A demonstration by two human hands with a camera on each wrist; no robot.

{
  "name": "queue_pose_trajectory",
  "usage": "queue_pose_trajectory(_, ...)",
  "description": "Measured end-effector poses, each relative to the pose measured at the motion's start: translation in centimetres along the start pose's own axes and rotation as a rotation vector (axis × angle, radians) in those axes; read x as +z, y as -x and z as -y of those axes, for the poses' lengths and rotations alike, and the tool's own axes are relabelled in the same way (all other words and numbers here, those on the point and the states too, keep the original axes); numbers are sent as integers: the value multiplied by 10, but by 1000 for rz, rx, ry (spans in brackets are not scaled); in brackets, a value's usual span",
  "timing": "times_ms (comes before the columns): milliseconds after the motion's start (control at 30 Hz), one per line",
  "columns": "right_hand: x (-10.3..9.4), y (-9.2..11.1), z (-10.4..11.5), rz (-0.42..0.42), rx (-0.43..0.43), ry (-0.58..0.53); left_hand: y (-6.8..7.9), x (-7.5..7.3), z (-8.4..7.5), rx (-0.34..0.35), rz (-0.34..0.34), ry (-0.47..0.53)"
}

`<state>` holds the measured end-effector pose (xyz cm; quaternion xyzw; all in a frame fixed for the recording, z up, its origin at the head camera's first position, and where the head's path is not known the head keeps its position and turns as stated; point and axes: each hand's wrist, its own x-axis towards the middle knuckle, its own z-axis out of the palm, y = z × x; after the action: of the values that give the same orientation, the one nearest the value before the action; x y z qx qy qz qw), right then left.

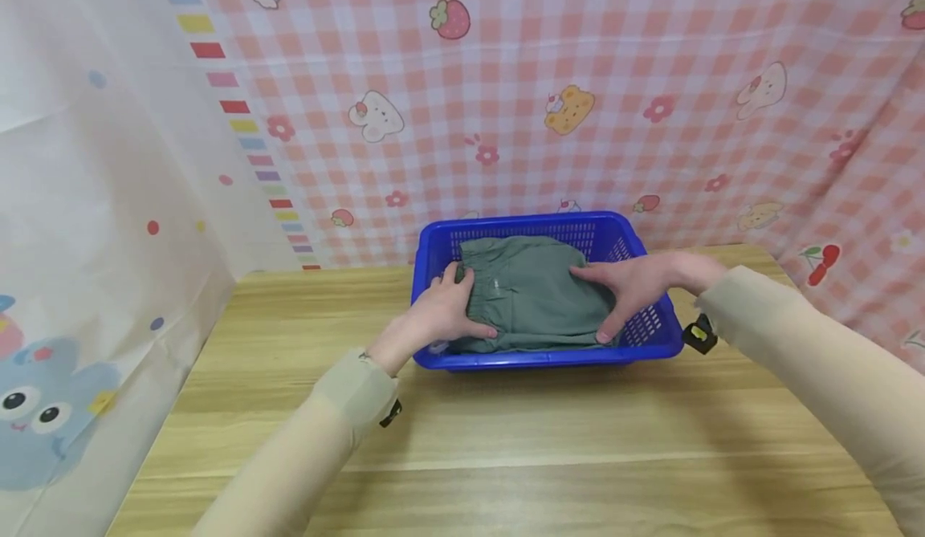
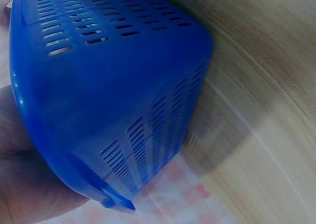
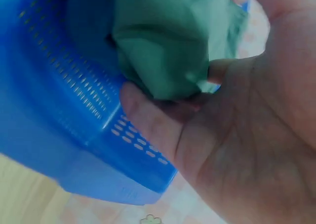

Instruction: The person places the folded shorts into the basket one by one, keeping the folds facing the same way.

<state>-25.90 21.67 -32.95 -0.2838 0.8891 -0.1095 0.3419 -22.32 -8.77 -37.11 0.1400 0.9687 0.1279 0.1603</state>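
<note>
A folded dark green garment [image 1: 542, 288] with a gathered elastic waistband lies in a blue perforated plastic basket [image 1: 542, 358]. At its waistband end, my left hand [image 1: 446, 310] holds the cloth, thumb toward the front and fingers toward the back. My right hand [image 1: 629, 284] holds the opposite end, its thumb and index finger spread along the edge. The right wrist view shows the green cloth [image 3: 163, 51] between the thumb and the other fingers. In the left wrist view the basket wall [image 2: 123, 80] hides the left fingers.
The basket stands on a wood-grain table [image 1: 506, 457], near its back edge. Behind hangs a pink checked cloth [image 1: 433, 63] with cartoon prints. A white printed curtain [image 1: 108, 176] borders the left side.
</note>
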Motion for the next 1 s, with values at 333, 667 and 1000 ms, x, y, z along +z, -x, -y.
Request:
queue_pose_trajectory(333,22,-14,10,-13,92,173,-2,6,-4,2,25,-9)
queue_pose_trajectory(667,27,-23,8,52,151,212,-4,11,-8,-19,52,-13)
queue_pose_trajectory(1000,26,-28,3,63,138,184,-3,11,-4,-37,93,51)
